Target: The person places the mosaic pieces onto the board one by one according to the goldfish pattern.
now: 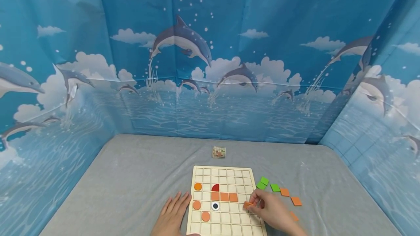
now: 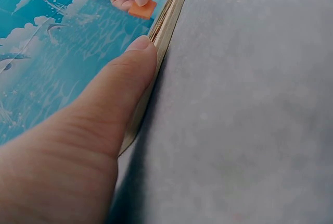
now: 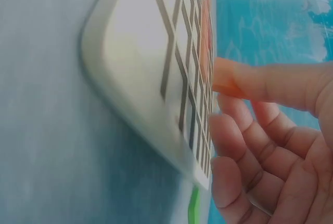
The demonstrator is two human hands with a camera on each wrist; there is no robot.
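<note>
A pale wooden grid board (image 1: 229,219) lies on the grey cloth. My right hand (image 1: 270,208) pinches an orange square tile (image 1: 247,205) between thumb and fingers above the board's right side; the same tile (image 2: 142,9) shows in the left wrist view. Flat at the board's left edge rests my left hand (image 1: 173,212), fingers straight, and its thumb (image 2: 117,83) touches the board's near edge. On the board sit a row of orange square tiles (image 1: 224,196), a red quarter-round piece (image 1: 215,188), several orange discs (image 1: 197,205) and a white disc with a black centre (image 1: 215,206).
Right of the board lie green square tiles (image 1: 275,188) and loose orange tiles (image 1: 296,201). A small printed card (image 1: 218,152) lies behind the board on the grey cloth (image 1: 147,166). Blue dolphin-print curtains (image 1: 203,115) enclose the back and sides.
</note>
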